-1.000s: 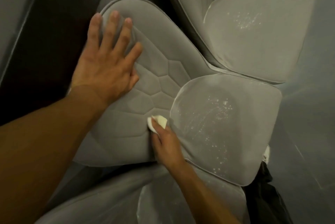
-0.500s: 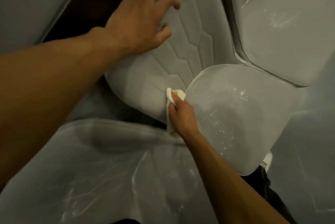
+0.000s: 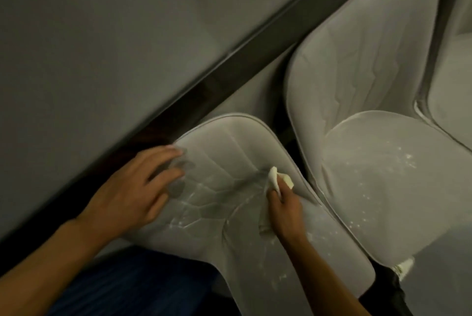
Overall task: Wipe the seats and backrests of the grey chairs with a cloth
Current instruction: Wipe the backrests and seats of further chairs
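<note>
Grey quilted backrest (image 3: 229, 152): the right hand (image 3: 286, 208), gripping the pale cloth (image 3: 277, 179), has moved up from the seat crease to its right edge, the left hand (image 3: 132, 193) open on its left edge, so backrest wiping seems underway.

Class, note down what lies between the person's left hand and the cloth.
Head view: only bare quilted backrest, streaked pale, between the left hand and the cloth in the right hand.

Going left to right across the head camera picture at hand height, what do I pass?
Left hand → cloth, held by the right hand → dusty seat of the next chair.
</note>
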Demonstrator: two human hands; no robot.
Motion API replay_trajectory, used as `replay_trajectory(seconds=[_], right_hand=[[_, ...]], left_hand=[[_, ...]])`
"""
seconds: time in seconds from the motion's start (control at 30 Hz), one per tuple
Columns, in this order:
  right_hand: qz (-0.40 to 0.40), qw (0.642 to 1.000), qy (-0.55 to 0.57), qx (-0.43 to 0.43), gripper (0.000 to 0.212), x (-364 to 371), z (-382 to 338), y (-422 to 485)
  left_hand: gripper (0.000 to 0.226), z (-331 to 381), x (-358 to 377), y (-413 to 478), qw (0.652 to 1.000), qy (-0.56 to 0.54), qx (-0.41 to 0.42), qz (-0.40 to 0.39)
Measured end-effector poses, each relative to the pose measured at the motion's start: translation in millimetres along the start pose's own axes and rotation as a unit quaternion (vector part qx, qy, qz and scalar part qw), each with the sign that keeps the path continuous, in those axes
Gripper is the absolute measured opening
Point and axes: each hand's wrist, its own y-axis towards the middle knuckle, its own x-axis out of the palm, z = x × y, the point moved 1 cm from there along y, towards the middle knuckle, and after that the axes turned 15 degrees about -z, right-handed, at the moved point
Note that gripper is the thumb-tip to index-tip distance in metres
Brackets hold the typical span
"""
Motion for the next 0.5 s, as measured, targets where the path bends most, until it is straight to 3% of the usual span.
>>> replay_trajectory(seconds=[0.2,0.37,0.5], right_hand=[[-0.033,0.999,0.006,-0.032,0.047,55.9,-32.6,-11.0],[-0.048,0.998,0.013,-0.042,0.054,97.0,-34.5,-12.1],[-0.108,0.987,-0.065,-0.098,0.054,115.7,-23.4,-13.0]], left_hand=[[0.048,-19.1,50.4,-53.0,0.995,0.093,0.001,-0.035],[0.039,-23.6,74.6,-48.7,0.987,0.154,-0.004,0.053],[0.04,-28.2,82.2,-46.9,0.981,0.176,0.004,0.078]])
